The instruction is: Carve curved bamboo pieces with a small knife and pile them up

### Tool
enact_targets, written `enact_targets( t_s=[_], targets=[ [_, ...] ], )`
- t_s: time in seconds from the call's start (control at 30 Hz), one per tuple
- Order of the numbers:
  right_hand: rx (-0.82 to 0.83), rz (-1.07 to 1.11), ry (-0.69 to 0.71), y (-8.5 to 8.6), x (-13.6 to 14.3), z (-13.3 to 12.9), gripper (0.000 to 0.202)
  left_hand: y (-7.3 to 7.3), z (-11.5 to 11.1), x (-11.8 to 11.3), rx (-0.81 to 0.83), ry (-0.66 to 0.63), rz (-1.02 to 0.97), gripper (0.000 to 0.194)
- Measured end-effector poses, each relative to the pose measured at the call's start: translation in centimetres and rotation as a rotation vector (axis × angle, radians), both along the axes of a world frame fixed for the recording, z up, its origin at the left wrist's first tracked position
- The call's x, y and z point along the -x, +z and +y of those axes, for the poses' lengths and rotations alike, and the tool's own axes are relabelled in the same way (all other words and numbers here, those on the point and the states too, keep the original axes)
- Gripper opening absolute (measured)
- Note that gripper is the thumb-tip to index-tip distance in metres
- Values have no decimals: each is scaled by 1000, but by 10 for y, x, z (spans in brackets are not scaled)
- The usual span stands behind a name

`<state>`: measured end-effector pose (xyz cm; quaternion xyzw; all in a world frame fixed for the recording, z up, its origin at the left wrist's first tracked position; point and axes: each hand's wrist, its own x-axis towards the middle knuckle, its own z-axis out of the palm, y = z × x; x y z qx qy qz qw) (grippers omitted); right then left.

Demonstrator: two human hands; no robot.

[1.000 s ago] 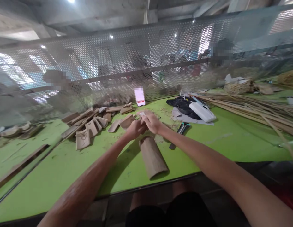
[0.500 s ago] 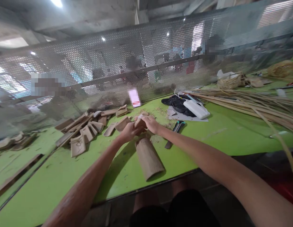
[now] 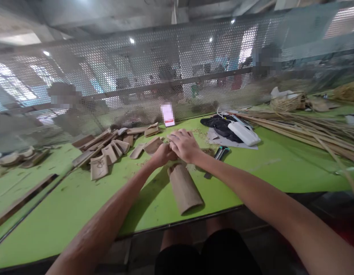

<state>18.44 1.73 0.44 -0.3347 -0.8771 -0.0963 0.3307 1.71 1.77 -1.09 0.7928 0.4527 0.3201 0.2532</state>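
My left hand (image 3: 164, 154) is closed around a small piece of bamboo, now nearly all hidden by the hands. Over its top bends my right hand (image 3: 186, 146), fingers together and pressed across the piece; whatever is under that palm is hidden. Just below both hands, a split bamboo section (image 3: 185, 189) lies rounded side up on the green table. A utility knife (image 3: 221, 153) with a dark body and teal end rests to the right of my right wrist.
Carved bamboo pieces (image 3: 110, 152) are heaped to the left on the green table (image 3: 108, 214). A lit phone (image 3: 168, 114) leans against the perforated screen (image 3: 142, 76). Right of it lie a white power bank (image 3: 244, 133), dark cloth (image 3: 219, 125) and long bamboo strips (image 3: 303, 128).
My right hand has moved from gripping something whitish at the piece's far end to lying over its top. My left hand keeps its hold. The view has shifted slightly.
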Motion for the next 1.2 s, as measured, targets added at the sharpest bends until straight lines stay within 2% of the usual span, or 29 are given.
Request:
enact_targets(
  t_s=[0.1,0.23,0.37,0.5,0.67,0.8,0.97,1.1,1.2],
  targets=[
    [-44,-60,15,3,2,-2,40,3,2,-2,-14,49,23,13],
    [-26,15,-52,3,2,-2,38,1,1,-6,-12,66,41,18],
    [-18,-45,-8,4,2,-2,33,-3,1,-7,-42,101,57,17],
    [66,3,-102,7,3,0,33,-3,1,-8,-22,67,60,23],
    [18,-34,-44,7,3,-3,29,0,-1,-10,-38,111,72,18],
    [37,-6,-91,7,3,-4,30,3,-3,-11,-7,98,85,19],
    [-4,-11,-78,8,5,-7,26,1,-4,-9,-4,119,32,21],
    [4,18,-145,9,1,-5,27,-1,-4,-7,1,69,-2,28],
    [-41,19,-78,9,-2,-3,28,-1,-4,-6,19,59,-4,26]
  ],
)
